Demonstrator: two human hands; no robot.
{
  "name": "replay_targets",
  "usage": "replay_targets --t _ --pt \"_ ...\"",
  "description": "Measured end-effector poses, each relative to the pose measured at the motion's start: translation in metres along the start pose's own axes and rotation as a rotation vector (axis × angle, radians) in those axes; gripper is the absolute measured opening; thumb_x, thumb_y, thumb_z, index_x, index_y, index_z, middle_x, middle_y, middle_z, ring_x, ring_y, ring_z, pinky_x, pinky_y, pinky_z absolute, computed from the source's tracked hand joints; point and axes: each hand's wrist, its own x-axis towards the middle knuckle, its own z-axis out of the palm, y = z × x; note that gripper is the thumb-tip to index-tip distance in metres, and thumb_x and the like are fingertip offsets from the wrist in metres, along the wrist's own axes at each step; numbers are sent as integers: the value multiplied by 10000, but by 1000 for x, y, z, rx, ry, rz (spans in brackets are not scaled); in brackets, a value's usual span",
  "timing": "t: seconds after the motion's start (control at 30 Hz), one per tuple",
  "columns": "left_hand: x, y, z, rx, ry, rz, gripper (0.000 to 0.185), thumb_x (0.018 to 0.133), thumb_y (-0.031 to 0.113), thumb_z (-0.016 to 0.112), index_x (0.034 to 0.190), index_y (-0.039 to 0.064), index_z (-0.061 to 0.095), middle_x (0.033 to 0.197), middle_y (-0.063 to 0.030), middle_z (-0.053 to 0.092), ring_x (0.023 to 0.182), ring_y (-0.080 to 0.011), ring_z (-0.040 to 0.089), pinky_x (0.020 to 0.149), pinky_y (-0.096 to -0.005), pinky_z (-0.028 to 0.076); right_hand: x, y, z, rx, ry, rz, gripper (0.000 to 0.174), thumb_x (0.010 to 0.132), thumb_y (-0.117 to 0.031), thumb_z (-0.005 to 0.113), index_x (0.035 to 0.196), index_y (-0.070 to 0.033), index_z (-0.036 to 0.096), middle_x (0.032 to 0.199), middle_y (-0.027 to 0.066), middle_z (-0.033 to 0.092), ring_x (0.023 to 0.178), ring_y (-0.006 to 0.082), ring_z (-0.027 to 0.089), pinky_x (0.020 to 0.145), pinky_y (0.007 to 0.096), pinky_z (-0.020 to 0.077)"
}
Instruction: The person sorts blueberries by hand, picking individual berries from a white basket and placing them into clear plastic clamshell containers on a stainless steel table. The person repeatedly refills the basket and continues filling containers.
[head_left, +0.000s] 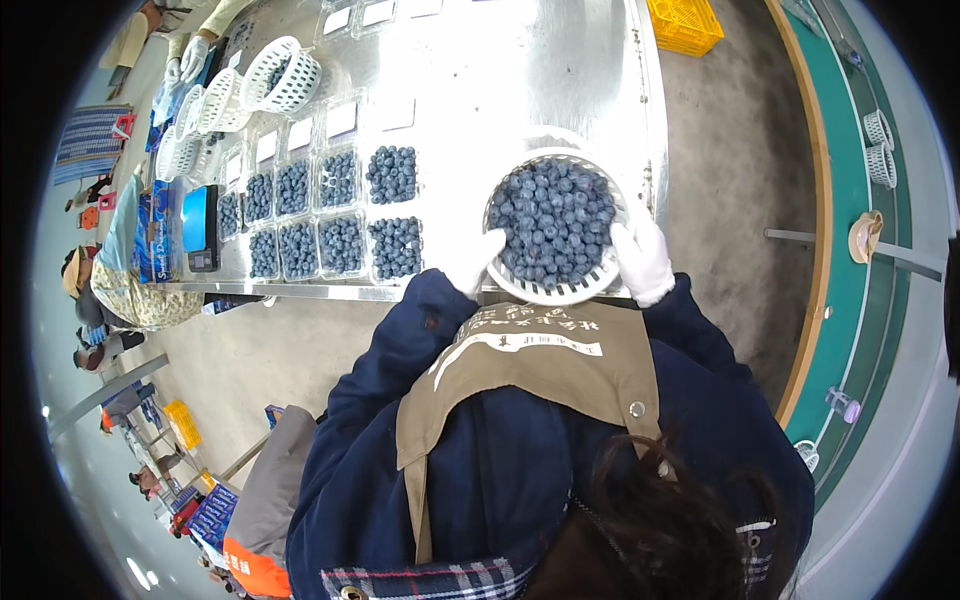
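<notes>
A round white plastic basket (556, 291) full of blueberries (553, 217) is right in front of my chest, at the near edge of the metal table. My left hand (480, 259), in a white glove, grips its left rim with the thumb up on the edge. On the opposite side my gloved right hand (643, 255) holds the rim, thumb over the berries. To the left stand two rows of clear plastic punnets filled with blueberries (395, 247). Those in the back row (392, 174) have their lids folded open, with white labels on them.
More white baskets (281, 75) stand at the table's far left, near a co-worker's gloved hands (195, 58). A digital scale (202, 225) sits left of the punnets. Beyond the table's right edge, a yellow crate (684, 26) rests on the floor. Other people work farther left.
</notes>
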Motion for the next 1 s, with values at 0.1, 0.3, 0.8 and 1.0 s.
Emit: replay_targets --t 0.1,0.3,0.8,1.0 --pt "5 -12 -14 93 61 -53 447 897 21 670 1327 35 549 1252 -76 608 1139 -178 594 984 -352 509 4 -23 -3 -14 -78 261 431 945 -93 489 1353 39 521 1142 230 637 1085 326 635 974 401 486" --pt "-3 -6 3 -237 143 -229 400 871 21 710 1251 62 593 1104 -42 626 997 -159 616 897 -328 536 3 9 1 -216 -39 -67 414 931 -96 520 1325 29 531 1106 190 620 995 320 626 894 391 498" --pt "-9 -5 -7 -122 84 -116 576 864 46 710 1405 34 511 1305 -118 608 1158 -235 609 991 -399 529 -2 -14 3 -180 -36 -98 448 946 -114 587 1371 16 541 1222 179 651 1074 262 635 946 359 496" --pt "-12 -14 -16 -66 26 -101 559 937 113 690 1444 -14 493 1362 -158 596 1198 -252 598 1051 -409 500 16 -84 14 -804 212 -658 319 857 -164 751 1161 -81 698 1068 135 691 963 308 672 840 396 548"
